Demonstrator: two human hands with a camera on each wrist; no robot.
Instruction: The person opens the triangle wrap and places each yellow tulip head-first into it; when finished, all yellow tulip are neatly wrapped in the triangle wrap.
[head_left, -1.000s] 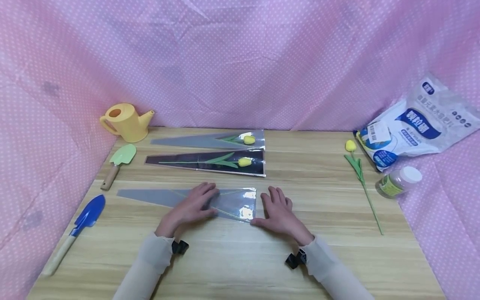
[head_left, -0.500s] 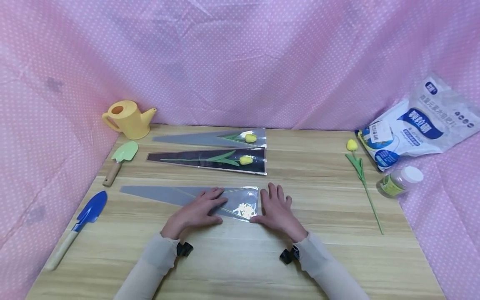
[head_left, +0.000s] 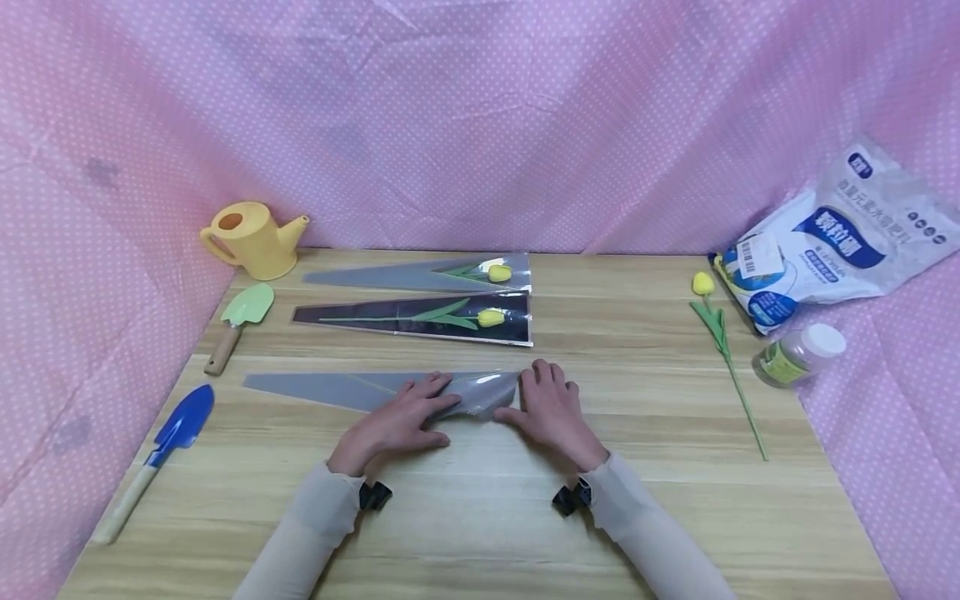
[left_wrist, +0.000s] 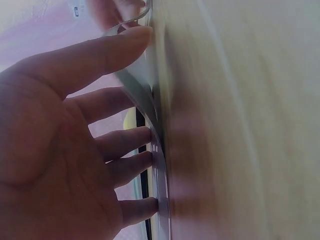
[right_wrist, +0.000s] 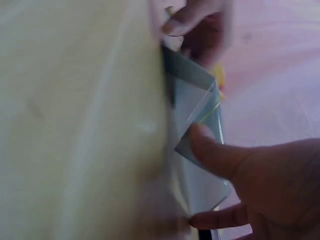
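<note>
A tapered clear plastic flower sleeve (head_left: pixel 311 387) lies across the table in front of me, wide end to the right. My left hand (head_left: pixel 393 429) rests its spread fingertips on the sleeve's middle, thumb apart on the near side. At the wide end, my right hand (head_left: pixel 551 412) grips the sleeve between thumb and fingers, and the film there buckles upward. The right wrist view has the right thumb (right_wrist: pixel 212 152) against the folded-up corner of the sleeve (right_wrist: pixel 197 75), an index fingertip at its other edge. Left fingers (left_wrist: pixel 122 142) touch the film in the left wrist view.
Behind lie two sleeves, a clear one (head_left: pixel 360 278) and a dark-backed one (head_left: pixel 345 318), each with a yellow tulip. At left are a watering can (head_left: pixel 258 242), green trowel (head_left: pixel 251 304) and blue trowel (head_left: pixel 187 414). At right are a loose tulip (head_left: pixel 720 333), jar (head_left: pixel 798 357) and bag (head_left: pixel 832 242).
My right thumb has moved away from me along the wide end, and the flat sleeve there has folded upward. My left hand has shifted slightly right along the film.
</note>
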